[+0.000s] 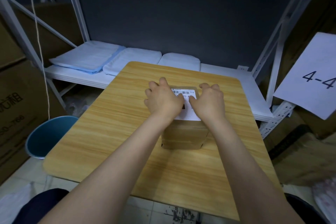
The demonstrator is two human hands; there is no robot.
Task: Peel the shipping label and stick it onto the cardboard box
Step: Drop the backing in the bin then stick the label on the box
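The cardboard box (184, 135) stands mid-table (109, 123), the shipping label (187, 112) already on its top; the left hand (163, 99) and right hand (209, 102) lie spread, palms down, grasping nothing — likely pressing the label flat so that it bonds.

shipping label (187, 103): mostly covered by both hands; barcode digits partly masked, small print unreadable
cardboard box (183, 137): top face hidden under label and hands; far side out of sight
left hand (162, 99): palm and thumb tip not visible
right hand (209, 101): fingertips curled over the box's far edge, hidden
paper sign (312, 76): cut by right edge, second digit incomplete
carton (16, 107): cropped at left, print blurred
blue bin (48, 136): partly behind table (112, 123)
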